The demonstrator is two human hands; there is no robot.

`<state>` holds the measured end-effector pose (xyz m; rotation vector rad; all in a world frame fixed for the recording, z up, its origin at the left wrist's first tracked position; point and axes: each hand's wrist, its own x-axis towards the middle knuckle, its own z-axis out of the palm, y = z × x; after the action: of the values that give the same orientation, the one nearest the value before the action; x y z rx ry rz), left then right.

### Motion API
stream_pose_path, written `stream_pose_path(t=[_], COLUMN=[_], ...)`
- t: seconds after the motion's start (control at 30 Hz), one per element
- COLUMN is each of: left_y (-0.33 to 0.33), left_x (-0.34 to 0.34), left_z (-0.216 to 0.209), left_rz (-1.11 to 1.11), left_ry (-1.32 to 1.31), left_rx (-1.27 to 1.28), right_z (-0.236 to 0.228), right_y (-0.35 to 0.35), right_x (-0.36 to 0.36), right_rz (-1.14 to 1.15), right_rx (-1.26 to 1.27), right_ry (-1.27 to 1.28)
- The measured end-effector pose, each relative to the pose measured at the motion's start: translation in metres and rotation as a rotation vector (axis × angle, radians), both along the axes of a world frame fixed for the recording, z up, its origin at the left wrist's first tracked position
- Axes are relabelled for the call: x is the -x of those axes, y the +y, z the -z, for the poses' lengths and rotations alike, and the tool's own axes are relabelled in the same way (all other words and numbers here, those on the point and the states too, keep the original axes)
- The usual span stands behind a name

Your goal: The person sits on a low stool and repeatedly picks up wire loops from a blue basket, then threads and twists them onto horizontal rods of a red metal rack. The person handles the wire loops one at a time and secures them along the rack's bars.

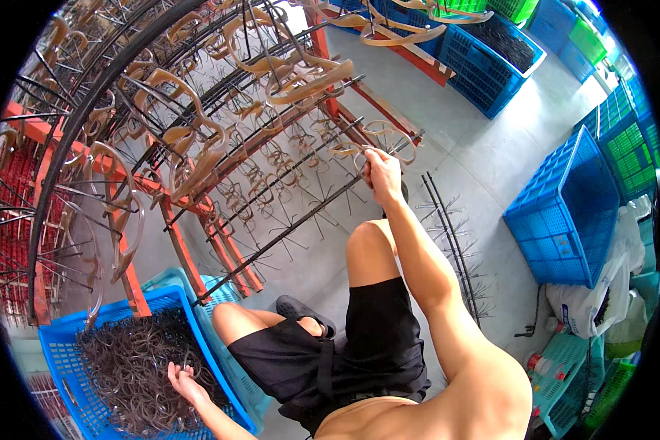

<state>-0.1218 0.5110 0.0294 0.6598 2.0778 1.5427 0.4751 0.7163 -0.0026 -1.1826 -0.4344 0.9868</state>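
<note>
My right hand (383, 174) is closed at the end of a long black rod, its fingers pinching a brown, translucent looped piece (380, 132) like a spectacle frame. The black rod (301, 220) runs from there down to the left and carries thin wire prongs. My left hand (187, 383) is over a blue basket (59, 367), fingers loosely curled and apart. Beneath it lies a heap of dark curved pieces (136, 374); whether its fingertips touch one is hard to tell. More brown looped pieces (198, 147) hang from the rack's wires.
Red metal rack bars (172, 238) stand ahead and to the left. Two black rods with prongs (455, 249) lie on the grey floor to the right. Blue crates (565, 213) and white plastic bags (601, 286) line the right side; another filled blue crate (484, 62) stands farther off.
</note>
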Motion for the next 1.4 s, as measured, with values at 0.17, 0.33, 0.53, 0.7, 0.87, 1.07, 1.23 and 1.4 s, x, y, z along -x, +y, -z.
stream_pose_path(t=[0.17, 0.33, 0.53, 0.7, 0.87, 1.07, 1.23, 1.4], left_y=[0.002, 0.004, 0.001, -0.016, -0.023, -0.015, -0.031, -0.015], left_x=[0.01, 0.025, 0.016, 0.011, 0.001, -0.024, -0.034, -0.126], left_z=[0.007, 0.018, 0.001, -0.018, -0.021, -0.041, -0.061, -0.089], left_rz=[0.161, 0.24, 0.105, 0.02, 0.04, 0.131, 0.351, 0.507], left_ry=[0.198, 0.771, 0.38, 0.04, -0.195, -0.203, -0.155, -0.17], left_rx=[0.258, 0.526, 0.389, 0.03, -0.21, -0.338, -0.438, -0.18], right_z=[0.004, 0.001, 0.0, 0.002, 0.013, 0.015, -0.011, -0.083], right_y=[-0.005, -0.01, -0.009, -0.003, -0.003, 0.0, 0.0, -0.081], right_x=[0.019, 0.026, 0.017, 0.013, 0.024, 0.016, 0.01, 0.136], right_rz=[0.016, 0.041, 0.062, 0.132, 0.143, 0.183, -0.048, -0.157], right_rx=[-0.007, -0.012, 0.045, 0.052, 0.054, 0.047, 0.236, -0.188], right_ry=[-0.345, -0.656, -0.541, -0.69, -0.783, -0.808, -0.502, -1.295])
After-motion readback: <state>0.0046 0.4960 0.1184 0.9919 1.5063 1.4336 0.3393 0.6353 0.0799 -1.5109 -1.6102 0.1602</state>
